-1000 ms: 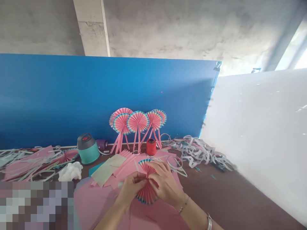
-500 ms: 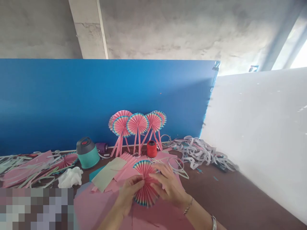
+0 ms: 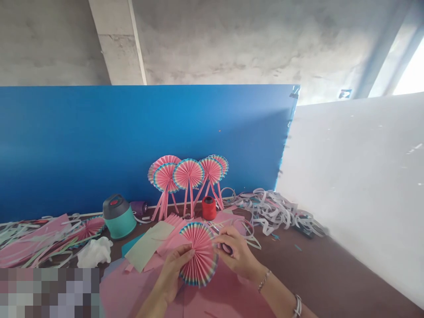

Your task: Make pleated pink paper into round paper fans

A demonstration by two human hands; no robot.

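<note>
A round pleated paper fan [image 3: 198, 254], pink with a blue and yellow rim, is spread open over the pink paper sheet [image 3: 132, 289]. My left hand [image 3: 172, 274] grips its lower left edge. My right hand [image 3: 236, 254] is beside the fan's right edge, its fingers closed on what looks like small pink-handled scissors [image 3: 226, 248], mostly hidden. A pale green paper sheet [image 3: 149, 245] lies just left of the fan. Behind it stand several finished paper fans on pink sticks [image 3: 188, 174], next to a red thread spool [image 3: 209, 208].
A teal and grey flask [image 3: 118, 217] and a purple roll [image 3: 139, 207] stand by the blue board [image 3: 99, 145]. Tangled paper strips [image 3: 271, 214] lie to the right, and white crumpled tissue [image 3: 94, 252] lies left. A white board [image 3: 351, 176] closes the right side.
The fan has spread from a pinched, waisted shape into a nearly full disc. My right hand has moved right off its middle and now holds the small tool. The view has tilted slightly.
</note>
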